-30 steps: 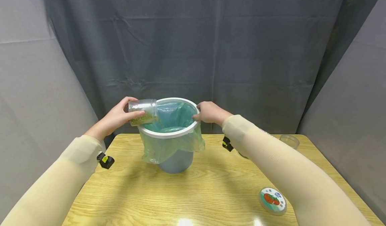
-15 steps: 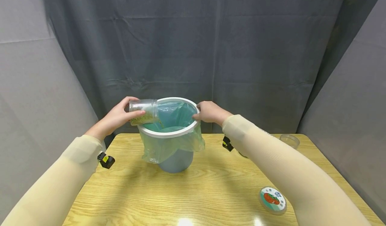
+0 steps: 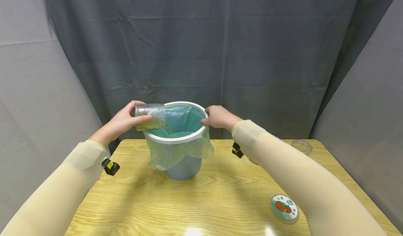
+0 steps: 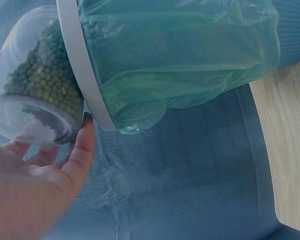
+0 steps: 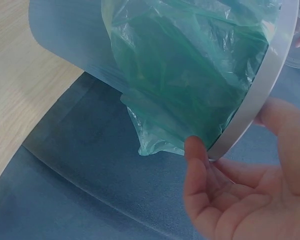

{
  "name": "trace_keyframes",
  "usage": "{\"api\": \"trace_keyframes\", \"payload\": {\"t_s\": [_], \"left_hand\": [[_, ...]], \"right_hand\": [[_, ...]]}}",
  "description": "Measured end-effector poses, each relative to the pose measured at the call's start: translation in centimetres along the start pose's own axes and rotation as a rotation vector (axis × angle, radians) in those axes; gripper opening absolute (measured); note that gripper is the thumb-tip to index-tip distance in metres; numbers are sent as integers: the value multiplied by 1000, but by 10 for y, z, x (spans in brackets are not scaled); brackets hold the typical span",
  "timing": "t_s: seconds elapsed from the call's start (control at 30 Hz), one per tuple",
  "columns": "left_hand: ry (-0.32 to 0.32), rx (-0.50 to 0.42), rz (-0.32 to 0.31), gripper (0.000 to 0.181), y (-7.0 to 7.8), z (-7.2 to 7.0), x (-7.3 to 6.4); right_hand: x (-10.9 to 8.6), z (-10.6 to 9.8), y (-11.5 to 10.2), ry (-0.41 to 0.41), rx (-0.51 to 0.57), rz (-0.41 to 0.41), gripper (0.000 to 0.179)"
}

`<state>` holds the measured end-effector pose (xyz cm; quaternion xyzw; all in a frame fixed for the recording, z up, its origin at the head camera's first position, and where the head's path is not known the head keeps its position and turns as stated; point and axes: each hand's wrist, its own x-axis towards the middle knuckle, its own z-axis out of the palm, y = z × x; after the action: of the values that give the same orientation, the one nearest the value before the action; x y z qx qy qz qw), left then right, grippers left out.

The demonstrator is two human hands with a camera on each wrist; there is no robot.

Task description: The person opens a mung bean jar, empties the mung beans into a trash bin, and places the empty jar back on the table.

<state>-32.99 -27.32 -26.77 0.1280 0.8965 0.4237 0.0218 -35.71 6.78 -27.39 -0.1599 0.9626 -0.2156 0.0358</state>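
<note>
My left hand (image 3: 121,122) grips a clear plastic jar (image 3: 150,111), tipped on its side with its mouth over the rim of a blue-grey trash can (image 3: 183,167). Small green beans (image 4: 49,80), which look like mung beans, fill part of the jar, and a few spill from its mouth into the can. A translucent green trash bag (image 3: 179,152) lines the can and hangs over the white rim (image 3: 171,141). On the can's right side, my right hand (image 3: 220,118) holds the rim, thumb inside and fingers outside in the head view.
A round lid (image 3: 284,208) with a tomato picture lies on the wooden table (image 3: 195,208) at the front right. Another clear round container (image 3: 302,147) stands at the back right. My right sleeve partly hides a dark-edged item behind it. Grey curtains surround the table.
The jar has shifted very slightly right, and the beans inside sit a little lower as they trickle into the trash can. My right hand keeps its place on the rim.
</note>
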Motion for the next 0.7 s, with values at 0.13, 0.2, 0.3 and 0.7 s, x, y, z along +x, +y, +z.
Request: {"api": "trace_keyframes", "payload": {"t_s": [0.13,0.2,0.3,0.7], "left_hand": [[1,-2,-2,77,-1,0,1],[2,-1,-3,77,-2,0,1],[3,1,-5,77,-2,-1,2],[2,24,-6,76,2,0,2]], "right_hand": [[0,0,1,2,11,3,46],[0,0,1,0,17,3,46],[0,0,0,-3,23,2,47],[3,2,1,-1,24,8,46]]}}
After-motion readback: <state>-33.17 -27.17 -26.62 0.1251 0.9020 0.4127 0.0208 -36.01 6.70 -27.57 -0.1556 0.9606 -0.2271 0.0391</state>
